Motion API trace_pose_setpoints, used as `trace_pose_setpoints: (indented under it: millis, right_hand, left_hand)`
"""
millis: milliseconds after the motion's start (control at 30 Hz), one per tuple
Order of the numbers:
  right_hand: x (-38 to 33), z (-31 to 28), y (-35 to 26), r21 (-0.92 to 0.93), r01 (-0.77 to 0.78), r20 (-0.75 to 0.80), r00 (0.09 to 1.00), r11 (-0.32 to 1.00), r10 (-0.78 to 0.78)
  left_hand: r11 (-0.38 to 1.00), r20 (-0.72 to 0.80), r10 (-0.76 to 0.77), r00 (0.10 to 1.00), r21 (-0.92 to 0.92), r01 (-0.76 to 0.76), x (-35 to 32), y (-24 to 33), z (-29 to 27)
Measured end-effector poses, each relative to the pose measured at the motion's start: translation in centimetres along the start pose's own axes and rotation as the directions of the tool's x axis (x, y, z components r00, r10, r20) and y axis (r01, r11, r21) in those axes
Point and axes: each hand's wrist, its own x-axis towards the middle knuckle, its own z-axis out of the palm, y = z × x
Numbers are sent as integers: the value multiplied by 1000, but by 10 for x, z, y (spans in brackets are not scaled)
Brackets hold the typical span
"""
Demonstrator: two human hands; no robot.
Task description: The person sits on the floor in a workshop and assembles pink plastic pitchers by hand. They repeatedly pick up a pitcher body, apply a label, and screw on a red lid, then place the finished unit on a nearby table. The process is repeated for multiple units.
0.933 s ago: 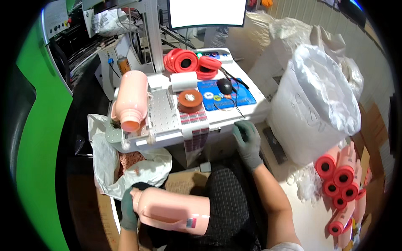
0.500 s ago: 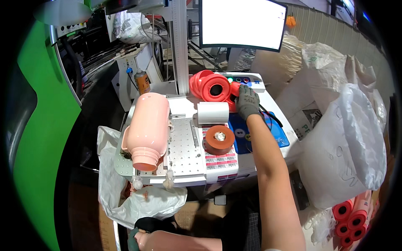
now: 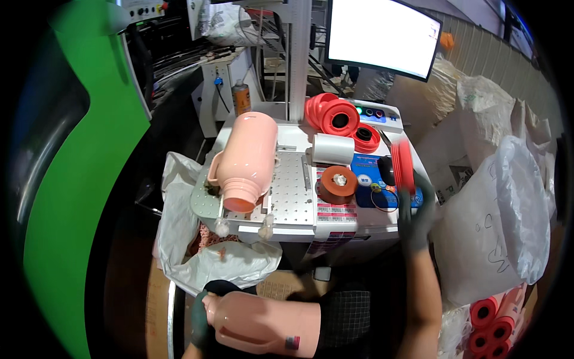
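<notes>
My left hand (image 3: 201, 320), in a dark glove, grips a pink plastic flask body (image 3: 263, 323) lying across my lap. My right hand (image 3: 415, 218), also gloved, holds a flat red round part (image 3: 402, 167) on edge above the table's right side, blurred with motion. A second pink flask body (image 3: 245, 158) lies on the perforated metal plate (image 3: 293, 191), its open mouth toward me. Behind it, more red round parts (image 3: 336, 116) are stacked.
A brown tape roll (image 3: 336, 183) and a white roll (image 3: 333, 149) sit on the plate. A monitor (image 3: 382, 36) stands behind, a mouse (image 3: 387, 169) on a blue pad. White plastic bags (image 3: 499, 209) lie right, another bag (image 3: 209, 260) front left. Red tubes (image 3: 493, 326) lie lower right.
My right hand came back from the red stack toward me, now holding a red round part. The pink flask body on my lap shows more fully.
</notes>
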Motion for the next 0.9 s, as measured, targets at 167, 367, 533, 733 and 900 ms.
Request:
trace_pose_setpoints:
  millis: [167, 367, 533, 733, 900]
  right_hand:
    - [-158, -168, -141, -131, -40, 402, 911, 991, 89]
    - [-261, -164, -218, -281, -584, 180, 747, 761, 640]
    - [-277, -170, -188, -308, -701, 86, 653, 643, 753]
    - [-216, -179, -180, 216, -770, 126, 632, 600, 765]
    - [-180, -163, -227, 150, -415, 334, 876, 898, 349]
  left_hand:
    - [956, -83, 197, 977, 238, -173, 10, 25, 14]
    - [889, -95, 437, 895, 199, -413, -24, 83, 53]
    - [842, -112, 183, 977, -496, -214, -49, 83, 98]
    - [663, 27, -49, 998, -747, 53, -65, 80, 111]
    - [698, 87, -91, 992, -705, 126, -69, 74, 112]
